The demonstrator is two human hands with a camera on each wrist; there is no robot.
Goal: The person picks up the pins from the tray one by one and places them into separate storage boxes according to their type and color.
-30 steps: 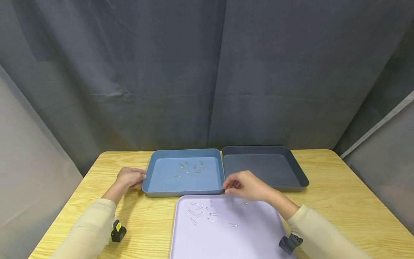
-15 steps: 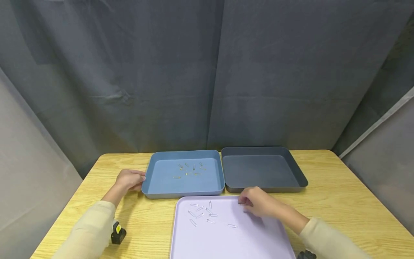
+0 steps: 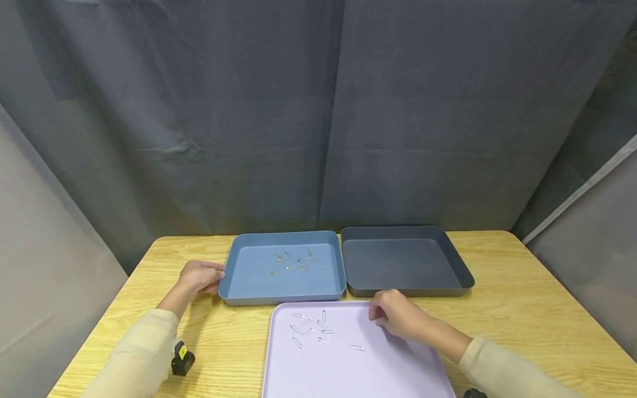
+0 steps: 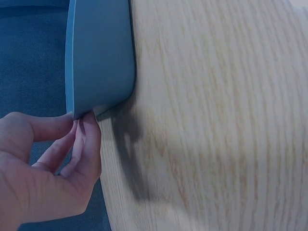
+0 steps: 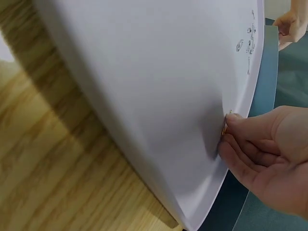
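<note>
The right hand [image 3: 393,316] was over the far right part of the lilac tray [image 3: 398,376], fingertips [image 5: 231,126] pinched together on a small gold safety pin [image 5: 224,130], lifting it off the tray floor. Silver pins [image 3: 311,330] lay well to the left of those fingers. The left hand [image 3: 199,276] had its fingertips [image 4: 79,127] pressed against the near corner of the blue tray [image 3: 229,287], apparently steadying it; gold pins [image 3: 293,260] lay inside.

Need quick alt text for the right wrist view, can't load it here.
The right hand pinches a small gold safety pin against the lavender tray near its far edge. Silver pins lie further along the tray, which sits on a wooden table.
</note>
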